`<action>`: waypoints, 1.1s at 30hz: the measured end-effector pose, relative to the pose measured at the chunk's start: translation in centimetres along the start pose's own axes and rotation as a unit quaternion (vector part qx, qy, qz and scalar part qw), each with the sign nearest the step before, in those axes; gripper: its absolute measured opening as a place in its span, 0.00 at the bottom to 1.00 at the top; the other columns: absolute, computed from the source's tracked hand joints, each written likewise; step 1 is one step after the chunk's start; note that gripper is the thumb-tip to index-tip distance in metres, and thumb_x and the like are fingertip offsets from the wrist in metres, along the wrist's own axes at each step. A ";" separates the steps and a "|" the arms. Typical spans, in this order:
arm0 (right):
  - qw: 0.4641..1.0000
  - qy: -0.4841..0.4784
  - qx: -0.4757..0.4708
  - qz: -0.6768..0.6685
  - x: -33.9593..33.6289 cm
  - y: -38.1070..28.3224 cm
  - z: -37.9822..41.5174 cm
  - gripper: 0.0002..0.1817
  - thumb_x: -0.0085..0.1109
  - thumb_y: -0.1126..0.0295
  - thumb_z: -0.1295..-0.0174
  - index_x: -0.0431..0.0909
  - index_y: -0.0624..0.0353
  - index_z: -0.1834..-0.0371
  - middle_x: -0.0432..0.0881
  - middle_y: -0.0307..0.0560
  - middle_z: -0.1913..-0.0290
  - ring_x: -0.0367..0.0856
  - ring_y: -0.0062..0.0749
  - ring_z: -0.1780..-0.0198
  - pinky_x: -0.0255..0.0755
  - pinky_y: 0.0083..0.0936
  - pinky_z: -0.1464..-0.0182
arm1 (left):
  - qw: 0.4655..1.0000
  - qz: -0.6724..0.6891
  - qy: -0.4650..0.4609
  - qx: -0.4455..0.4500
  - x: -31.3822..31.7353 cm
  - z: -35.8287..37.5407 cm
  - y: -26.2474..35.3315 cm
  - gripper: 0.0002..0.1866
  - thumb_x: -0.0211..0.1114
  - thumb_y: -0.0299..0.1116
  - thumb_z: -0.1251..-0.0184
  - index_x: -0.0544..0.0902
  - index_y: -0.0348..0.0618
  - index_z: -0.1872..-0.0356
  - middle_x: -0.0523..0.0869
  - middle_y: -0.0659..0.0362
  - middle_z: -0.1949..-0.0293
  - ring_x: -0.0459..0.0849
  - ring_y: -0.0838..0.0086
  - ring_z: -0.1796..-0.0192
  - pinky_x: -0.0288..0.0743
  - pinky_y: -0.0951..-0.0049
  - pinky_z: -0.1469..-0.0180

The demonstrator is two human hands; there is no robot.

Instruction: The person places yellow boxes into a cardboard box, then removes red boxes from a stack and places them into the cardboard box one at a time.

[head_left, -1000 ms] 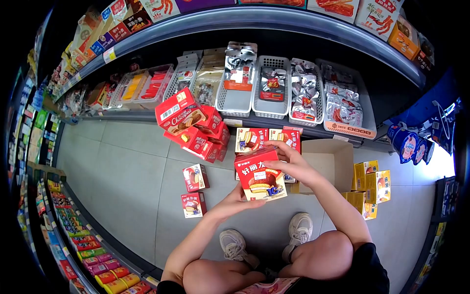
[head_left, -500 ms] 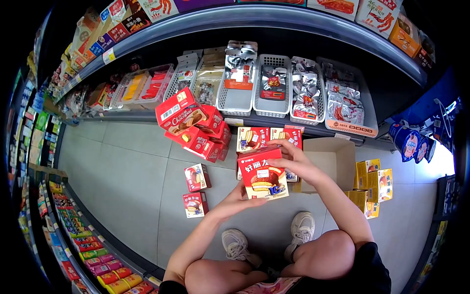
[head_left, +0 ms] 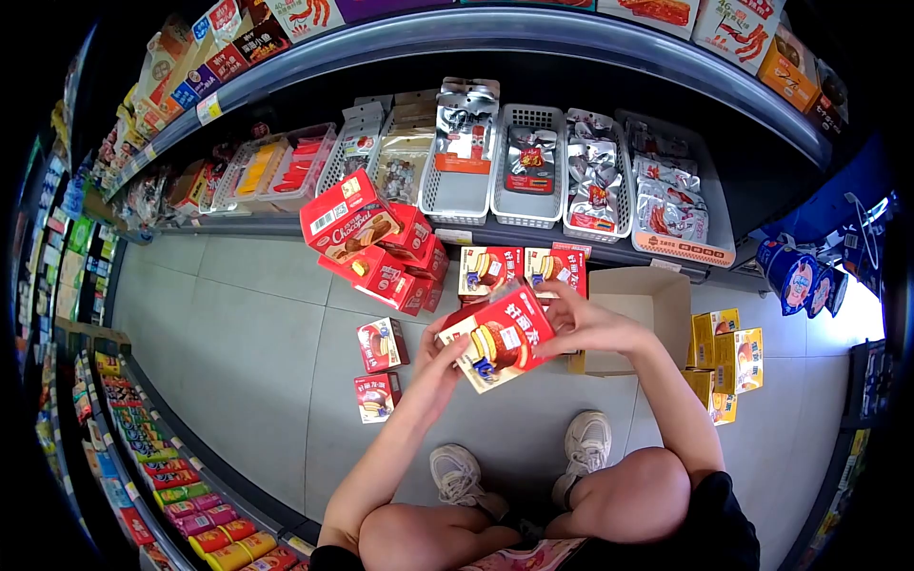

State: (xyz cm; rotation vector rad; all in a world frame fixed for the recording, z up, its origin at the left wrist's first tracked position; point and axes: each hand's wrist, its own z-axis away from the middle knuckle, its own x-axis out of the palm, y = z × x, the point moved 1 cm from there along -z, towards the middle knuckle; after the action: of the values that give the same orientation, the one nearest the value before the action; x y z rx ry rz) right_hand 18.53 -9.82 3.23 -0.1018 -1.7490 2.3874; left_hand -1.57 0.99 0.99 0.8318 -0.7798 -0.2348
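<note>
Between my hands is a red and cream snack cake box (head_left: 497,341), tilted, with large white characters and a small white sticker on its front. My left hand (head_left: 440,366) grips its lower left side, thumb on the front. My right hand (head_left: 583,324) is closed on its upper right side. Behind it, similar red and cream boxes (head_left: 490,269) stand stacked by the shelf, partly hidden by the held box. Two smaller red and white boxes (head_left: 381,344) lie on the floor to the left. An open cardboard carton (head_left: 640,328) sits right of the stack.
Red Chocopal boxes (head_left: 354,228) are piled at left against the shelf. Yellow boxes (head_left: 738,360) stand right of the carton. White plastic baskets (head_left: 528,211) of packaged snacks line the lower shelf. Overhead runs the upper shelf's edge (head_left: 495,38). A snack rack (head_left: 181,485) borders the left.
The held box has turned from nearly upright to a tilt, its top leaning left. My left hand has moved up and left along with it, and my right hand has shifted slightly.
</note>
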 end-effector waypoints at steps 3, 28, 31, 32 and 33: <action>0.987 -0.092 0.077 0.106 0.8 -0.1 0.4 0.48 0.67 0.66 0.59 0.42 0.67 0.40 0.72 0.51 0.57 0.72 0.27 0.56 0.67 0.22 0.55 | 1.000 -0.016 0.007 -0.002 -0.2 -0.3 -0.1 0.27 0.61 0.36 0.46 0.59 0.41 0.48 0.70 0.58 0.54 0.71 0.76 0.51 0.66 0.74 0.50; 0.888 0.089 -0.134 0.430 3.9 4.4 -2.5 0.44 0.64 0.65 0.68 0.54 0.69 0.44 0.57 0.59 0.46 0.64 0.49 0.47 0.65 0.31 0.48 | 0.971 -0.224 0.082 -0.007 -2.9 -4.3 -3.2 0.25 0.51 0.40 0.38 0.61 0.40 0.42 0.69 0.55 0.46 0.67 0.76 0.45 0.57 0.78 0.44; 0.893 0.087 -0.122 0.424 4.1 4.7 -3.3 0.44 0.64 0.66 0.68 0.53 0.70 0.44 0.57 0.60 0.47 0.63 0.50 0.46 0.66 0.32 0.49 | 0.971 -0.229 0.066 0.009 -3.2 -4.7 -3.0 0.22 0.49 0.35 0.37 0.61 0.39 0.42 0.68 0.55 0.46 0.65 0.76 0.44 0.57 0.78 0.44; 0.893 0.087 -0.122 0.424 4.2 4.8 -3.3 0.44 0.64 0.66 0.68 0.53 0.70 0.44 0.57 0.60 0.47 0.63 0.50 0.46 0.66 0.32 0.49 | 0.971 -0.229 0.066 0.009 -3.1 -4.7 -2.9 0.22 0.49 0.35 0.37 0.61 0.39 0.42 0.68 0.55 0.46 0.65 0.76 0.44 0.57 0.78 0.44; 0.892 0.090 -0.123 0.425 4.2 5.0 -3.5 0.44 0.63 0.66 0.68 0.53 0.70 0.44 0.57 0.60 0.47 0.63 0.50 0.46 0.66 0.32 0.49 | 0.968 -0.240 0.070 0.009 -3.1 -4.8 -2.9 0.22 0.49 0.35 0.37 0.61 0.39 0.42 0.68 0.55 0.46 0.65 0.75 0.44 0.57 0.78 0.44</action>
State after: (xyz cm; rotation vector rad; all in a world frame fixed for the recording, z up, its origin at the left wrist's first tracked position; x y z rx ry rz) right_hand 14.48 -7.25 -2.40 -1.3295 -2.1961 2.4817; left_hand -0.05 3.24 -4.81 1.0366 -0.4393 -0.5938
